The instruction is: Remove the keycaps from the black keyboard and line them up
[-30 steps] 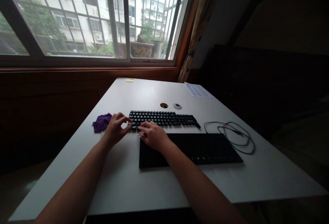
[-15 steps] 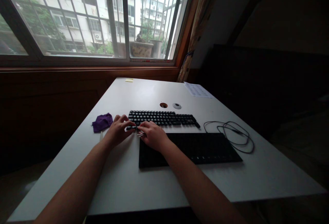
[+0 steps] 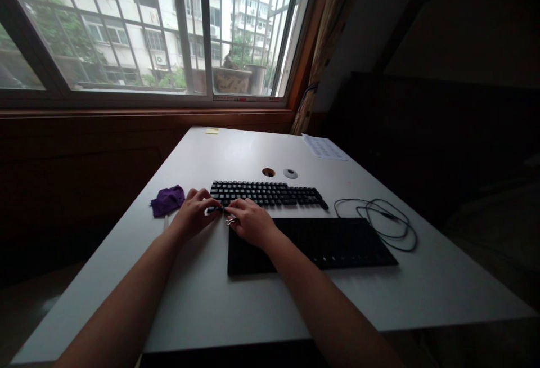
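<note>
Black keycaps (image 3: pixel 261 191) lie on the white table in rows, laid out like a keyboard. At their lower left corner, my left hand (image 3: pixel 192 213) has its thumb and index finger curved round a small black keycap (image 3: pixel 214 209). My right hand (image 3: pixel 252 221) is close beside it, fingertips bent down near the same bottom row. A bent silver wire piece (image 3: pixel 231 221) sticks out from under its curled fingers. Under my right hand and wrist is a black keyboard base (image 3: pixel 337 242), its upper left corner partly covered.
A purple cloth (image 3: pixel 167 200) lies left of my left hand. A coiled black cable (image 3: pixel 390 221) is at the right. Farther back are a round hole (image 3: pixel 268 173), a grey hole cover (image 3: pixel 290 174), printed paper (image 3: pixel 324 147) and a yellow note (image 3: pixel 211 131).
My left fingertips have shifted very slightly to the right by the bottom-row keycap. My right hand stays in the same place.
</note>
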{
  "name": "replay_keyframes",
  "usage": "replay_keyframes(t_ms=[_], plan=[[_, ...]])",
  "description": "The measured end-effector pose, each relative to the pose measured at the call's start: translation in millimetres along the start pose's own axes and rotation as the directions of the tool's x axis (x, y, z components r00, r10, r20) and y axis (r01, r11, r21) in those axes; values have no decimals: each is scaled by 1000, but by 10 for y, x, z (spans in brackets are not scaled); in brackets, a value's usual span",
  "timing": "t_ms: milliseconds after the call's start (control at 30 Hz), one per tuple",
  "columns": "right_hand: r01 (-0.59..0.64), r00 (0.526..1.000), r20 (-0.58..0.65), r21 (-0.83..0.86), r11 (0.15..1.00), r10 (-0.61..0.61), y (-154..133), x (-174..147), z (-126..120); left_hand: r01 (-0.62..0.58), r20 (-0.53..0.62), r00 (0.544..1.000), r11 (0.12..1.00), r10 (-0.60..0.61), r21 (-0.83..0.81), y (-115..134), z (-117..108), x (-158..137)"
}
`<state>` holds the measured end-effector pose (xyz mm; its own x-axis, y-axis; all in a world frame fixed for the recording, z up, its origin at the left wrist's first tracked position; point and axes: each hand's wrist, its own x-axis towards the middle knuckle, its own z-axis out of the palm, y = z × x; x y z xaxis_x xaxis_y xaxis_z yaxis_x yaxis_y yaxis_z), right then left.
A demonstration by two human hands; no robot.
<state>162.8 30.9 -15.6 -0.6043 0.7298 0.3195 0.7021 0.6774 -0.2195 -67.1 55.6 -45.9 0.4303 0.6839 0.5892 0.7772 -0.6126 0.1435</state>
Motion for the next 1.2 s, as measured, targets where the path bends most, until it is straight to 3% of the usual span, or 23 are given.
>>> replay_keyframes(t_ms=[1200], plan=[[-9, 1000, 10, -16, 1000, 9, -24, -3, -25, 8, 14, 1000, 1000, -8, 21, -15, 7, 0]])
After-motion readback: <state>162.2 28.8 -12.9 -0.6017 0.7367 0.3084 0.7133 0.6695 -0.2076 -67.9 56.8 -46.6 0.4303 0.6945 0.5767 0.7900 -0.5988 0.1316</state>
